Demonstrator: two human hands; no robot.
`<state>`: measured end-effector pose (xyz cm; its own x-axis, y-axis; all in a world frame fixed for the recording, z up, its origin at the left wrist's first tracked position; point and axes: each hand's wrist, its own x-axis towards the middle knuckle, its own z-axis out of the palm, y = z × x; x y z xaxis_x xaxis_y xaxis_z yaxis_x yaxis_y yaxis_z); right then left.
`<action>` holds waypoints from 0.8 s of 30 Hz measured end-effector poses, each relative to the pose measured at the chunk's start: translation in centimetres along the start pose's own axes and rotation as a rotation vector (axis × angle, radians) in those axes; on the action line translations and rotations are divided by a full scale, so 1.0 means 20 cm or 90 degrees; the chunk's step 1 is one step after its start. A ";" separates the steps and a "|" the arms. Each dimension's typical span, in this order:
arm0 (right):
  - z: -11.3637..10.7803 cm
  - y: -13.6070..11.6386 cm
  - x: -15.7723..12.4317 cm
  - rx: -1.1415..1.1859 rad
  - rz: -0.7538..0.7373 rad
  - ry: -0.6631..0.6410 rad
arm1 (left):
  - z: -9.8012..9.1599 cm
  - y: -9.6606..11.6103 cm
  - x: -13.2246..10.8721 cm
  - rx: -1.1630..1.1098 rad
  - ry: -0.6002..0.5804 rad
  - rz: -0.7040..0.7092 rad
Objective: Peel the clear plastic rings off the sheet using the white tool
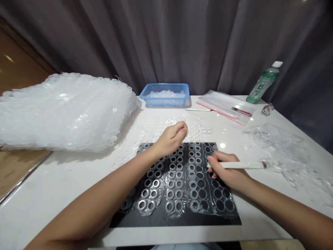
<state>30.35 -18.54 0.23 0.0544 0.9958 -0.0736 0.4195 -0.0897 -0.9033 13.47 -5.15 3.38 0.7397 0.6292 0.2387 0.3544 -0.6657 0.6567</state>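
Note:
A black mat (pixel 177 220) bears clear plastic strips (pixel 153 184) with paired rows of round rings, some looking silvery and some with dark centres. Above the mat's far edge is my left hand (pixel 173 139), its thumb and fingers pinched together; what they hold, if anything, is too small to make out. My right hand (pixel 227 170) rests by the mat's right side, closed round a slim white stick-like tool (pixel 244 165). The tool's dark-tipped end points right, while its other end reaches the fingertips over the strips.
A bulky bag of clear rings (pixel 65 111) stands at left. Behind are a blue basket (pixel 166 101) of clear pieces, flat plastic bags (pixel 221 104), pink-handled snips (pixel 241 111) and a green bottle (pixel 264 85). Crumpled clear plastic (pixel 283 149) lies right; loose clear rings (pixel 206 130) lie beyond the mat.

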 end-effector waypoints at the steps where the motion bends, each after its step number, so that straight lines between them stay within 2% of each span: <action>1: 0.00 0.00 0.01 0.009 -0.002 0.013 | 0.00 0.00 0.01 0.012 -0.004 -0.011; 3: 0.00 0.01 0.03 0.007 -0.003 0.027 | 0.02 0.01 0.01 0.063 -0.072 0.015; 6: 0.01 0.04 0.05 0.014 0.011 0.013 | 0.07 0.04 -0.02 0.155 -0.174 0.103; 13: 0.03 0.06 0.05 -0.013 0.007 0.012 | 0.12 0.06 -0.09 0.370 -0.263 0.206; 19: 0.02 0.06 0.06 -0.088 -0.020 0.010 | 0.13 0.05 -0.10 0.405 -0.241 0.283; 21: 0.02 0.05 0.05 -0.108 -0.027 0.013 | 0.12 0.03 -0.10 0.337 -0.213 0.283; 24: 0.01 0.04 0.05 -0.120 -0.028 0.021 | 0.09 0.00 -0.07 0.126 -0.131 0.212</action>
<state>30.50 -17.58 -0.73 0.0606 0.9980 -0.0183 0.5849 -0.0504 -0.8095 13.53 -6.76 1.69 0.9235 0.2879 0.2537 0.1656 -0.8954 0.4133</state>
